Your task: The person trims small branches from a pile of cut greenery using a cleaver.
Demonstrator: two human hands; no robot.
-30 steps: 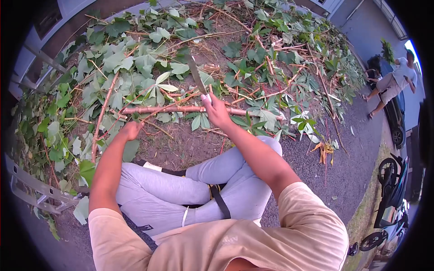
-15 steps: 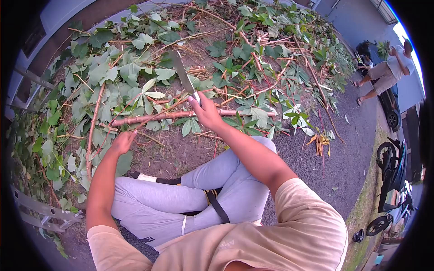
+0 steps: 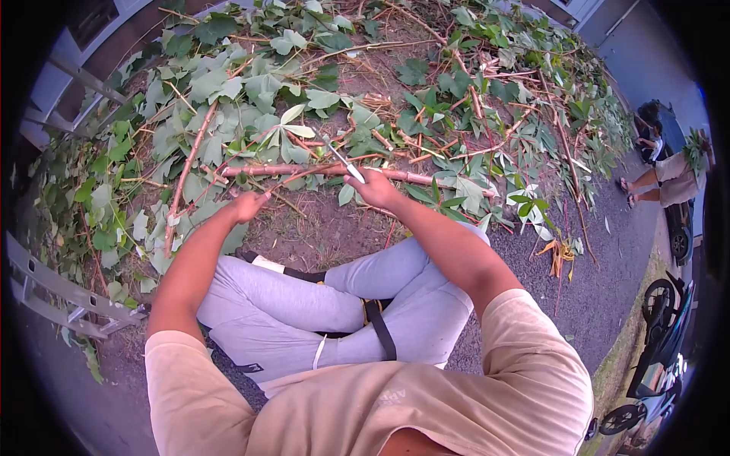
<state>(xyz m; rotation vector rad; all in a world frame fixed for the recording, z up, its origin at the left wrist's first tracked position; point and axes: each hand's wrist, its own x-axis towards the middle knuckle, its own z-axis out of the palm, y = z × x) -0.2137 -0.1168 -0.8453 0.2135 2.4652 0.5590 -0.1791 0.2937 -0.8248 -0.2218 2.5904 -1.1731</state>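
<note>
My right hand (image 3: 376,188) is closed round the pale handle of a large knife (image 3: 339,158), whose blade points up and left over a thick brown branch (image 3: 289,170). The blade is seen nearly edge-on. My left hand (image 3: 248,206) is closed on a thin reddish stem (image 3: 293,178) that rises to the right towards the knife. Whether blade and stem touch I cannot tell. The thick branch lies across the ground just beyond both hands, with cut leaves around it.
Leafy cuttings (image 3: 220,83) spread over the ground ahead. A metal ladder (image 3: 68,295) is at the left. On the right are a standing person (image 3: 673,178) holding leaves, another person (image 3: 651,143) near a dark car (image 3: 679,228), and a motorbike (image 3: 655,342).
The knife has swung down from upright to a low slant near the branch. The whole view has shifted, so the ground and my hands appear farther right. Both hands keep their hold.
</note>
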